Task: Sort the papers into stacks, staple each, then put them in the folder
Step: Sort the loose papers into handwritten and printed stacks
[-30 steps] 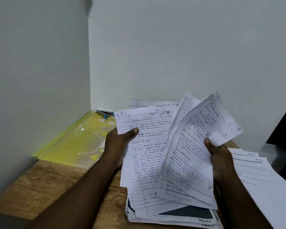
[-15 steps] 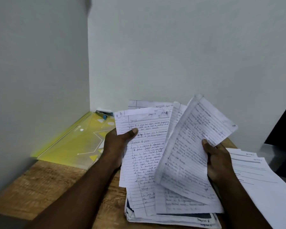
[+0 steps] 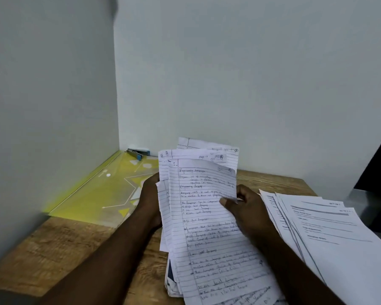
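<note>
While L hand (image 3: pixel 151 200) grips handwritten sheets (image 3: pixel 196 154), R hand (image 3: pixel 249 214) pinches top pg (image 3: pixel 207 227).

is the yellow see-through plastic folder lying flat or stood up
Lying flat: the yellow see-through plastic folder rests on the wooden table along the left wall, blue stapler at its far end.

A plain white left wall (image 3: pixel 42 95) meets a white back wall (image 3: pixel 240 73) beyond the fingers (image 3: pixel 228 202); a wood-grain table (image 3: pixel 53 249) lies beneath them.
</note>
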`<state>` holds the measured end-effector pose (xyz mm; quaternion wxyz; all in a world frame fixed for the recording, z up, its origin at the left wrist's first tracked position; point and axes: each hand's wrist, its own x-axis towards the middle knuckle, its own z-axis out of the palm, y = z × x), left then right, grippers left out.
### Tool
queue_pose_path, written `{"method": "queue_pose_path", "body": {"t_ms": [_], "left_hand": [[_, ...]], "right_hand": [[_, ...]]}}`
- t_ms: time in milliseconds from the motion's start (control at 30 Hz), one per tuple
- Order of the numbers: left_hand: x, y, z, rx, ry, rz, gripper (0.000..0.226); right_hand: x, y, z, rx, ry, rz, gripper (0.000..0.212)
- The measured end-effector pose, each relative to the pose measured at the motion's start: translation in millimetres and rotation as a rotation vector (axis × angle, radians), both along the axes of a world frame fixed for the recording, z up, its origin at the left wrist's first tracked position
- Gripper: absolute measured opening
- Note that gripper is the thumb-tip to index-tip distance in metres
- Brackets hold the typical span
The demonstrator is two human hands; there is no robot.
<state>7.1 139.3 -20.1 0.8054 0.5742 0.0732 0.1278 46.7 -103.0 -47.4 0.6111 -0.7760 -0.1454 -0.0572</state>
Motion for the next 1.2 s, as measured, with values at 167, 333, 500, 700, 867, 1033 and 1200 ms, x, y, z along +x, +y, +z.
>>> {"method": "queue_pose_path", "body": {"t_ms": [167, 333, 500, 700, 867, 1033, 1200], "left_hand": [[-1.4, -1.7, -1.1, 0.074, 0.050, -0.061, 0.044], [-3.7, -6.6, 2.2, 0.058, 0.087, -0.041, 0.018], [-4.3, -8.4, 3.1, -0.080, 0.067, -0.049, 0.050], [-3.8, -8.2, -0.6, -0.104, 0.030, -0.153, 0.057], [-8.1, -7.7, -3.0, -0.004, -0.039, -0.173, 0.034], [-1.7, 0.7, -9.4, -0.066, -0.057, -0.212, 0.036], [3.4, 5.0, -14.9, -0.045, -0.054, -0.267, 0.042]], "right_hand": [[0.2, 2.6, 2.1, 0.110, -0.007, -0.086, 0.021], [7.9, -4.5, -0.1, 0.141, -0.011, -0.269, 0.016], [7.0, -2.9, 0.9, 0.076, -0.040, -0.378, 0.014], [2.0, 2.6, 4.6, 0.094, -0.019, -0.337, 0.013], [-14.4, 11.3, 18.7, 0.363, 0.071, -0.055, 0.016], [-23.9, 7.1, 27.8, 0.616, 0.197, 0.263, 0.072], [-21.6, 5.2, 31.8, 0.485, 0.130, 0.019, 0.034]]}}
